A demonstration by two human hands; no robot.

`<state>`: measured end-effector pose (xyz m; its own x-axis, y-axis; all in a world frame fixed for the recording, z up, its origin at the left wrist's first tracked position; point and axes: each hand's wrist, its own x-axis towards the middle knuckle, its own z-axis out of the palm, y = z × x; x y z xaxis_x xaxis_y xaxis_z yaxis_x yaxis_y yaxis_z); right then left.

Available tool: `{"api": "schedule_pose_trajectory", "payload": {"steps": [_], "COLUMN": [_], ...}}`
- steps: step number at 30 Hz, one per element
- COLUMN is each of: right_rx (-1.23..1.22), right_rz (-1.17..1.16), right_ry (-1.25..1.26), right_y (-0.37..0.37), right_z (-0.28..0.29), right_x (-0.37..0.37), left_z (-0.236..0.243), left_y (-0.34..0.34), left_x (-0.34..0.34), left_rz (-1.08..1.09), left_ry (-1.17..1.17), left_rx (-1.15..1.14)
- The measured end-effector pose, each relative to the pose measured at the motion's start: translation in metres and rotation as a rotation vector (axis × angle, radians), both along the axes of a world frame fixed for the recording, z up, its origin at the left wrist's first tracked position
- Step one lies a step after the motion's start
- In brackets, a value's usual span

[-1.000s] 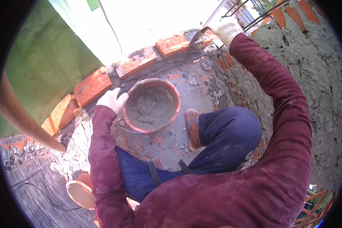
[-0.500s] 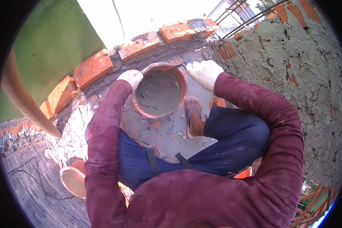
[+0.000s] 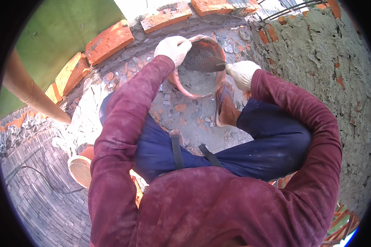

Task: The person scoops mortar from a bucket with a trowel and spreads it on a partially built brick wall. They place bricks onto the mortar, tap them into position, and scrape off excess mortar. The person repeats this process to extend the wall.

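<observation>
A round orange bucket (image 3: 177, 80) stands on the gritty floor in front of me, holding wet grey mortar (image 3: 196, 83). It looks slightly tilted. My left hand (image 3: 172, 48), in a pale knit glove, is closed over the bucket's left rim. On the opposite side, my gloved right hand (image 3: 243, 75) grips the handle of a trowel (image 3: 209, 64). The trowel's flat metal blade reaches left across the bucket's mouth, over the mortar. Whether the blade touches the mortar I cannot tell.
Orange bricks (image 3: 109, 42) form a low curved row along the far edge. A rough mortared wall (image 3: 313, 78) rises at the right. My sandalled foot (image 3: 226, 105) is beside the bucket. A pipe (image 3: 35, 94) slants at left, near another bucket (image 3: 80, 168).
The view has shifted, putting the bucket higher and farther right. The trowel blade has moved from the far rim to over the mortar. My left hand still holds the rim, and the bucket seems more tilted.
</observation>
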<state>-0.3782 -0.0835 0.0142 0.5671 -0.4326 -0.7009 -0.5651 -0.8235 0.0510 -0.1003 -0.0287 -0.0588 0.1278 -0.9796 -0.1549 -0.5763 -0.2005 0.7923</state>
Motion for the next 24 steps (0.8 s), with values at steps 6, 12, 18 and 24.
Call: {"api": "schedule_pose_trajectory", "payload": {"steps": [6, 12, 18, 24], "right_rx": [-0.067, 0.340, 0.527, 0.862], "right_rz": [-0.037, -0.174, -0.114, -0.618], "right_ry": [-0.104, -0.171, -0.514, -0.314], "right_y": [-0.031, -0.015, 0.008, 0.024], "right_z": [-0.020, -0.084, -0.089, -0.065], "right_x": [-0.029, -0.026, -0.045, -0.009], "left_z": [0.006, 0.002, -0.007, 0.009], "left_y": [0.002, 0.005, 0.016, 0.019], "left_x": [-0.029, -0.013, -0.007, -0.016], "left_rz": [-0.037, -0.025, 0.034, 0.083], "left_ry": [-0.050, 0.023, 0.144, 0.192], "left_rx": [-0.063, -0.094, -0.050, -0.007]}}
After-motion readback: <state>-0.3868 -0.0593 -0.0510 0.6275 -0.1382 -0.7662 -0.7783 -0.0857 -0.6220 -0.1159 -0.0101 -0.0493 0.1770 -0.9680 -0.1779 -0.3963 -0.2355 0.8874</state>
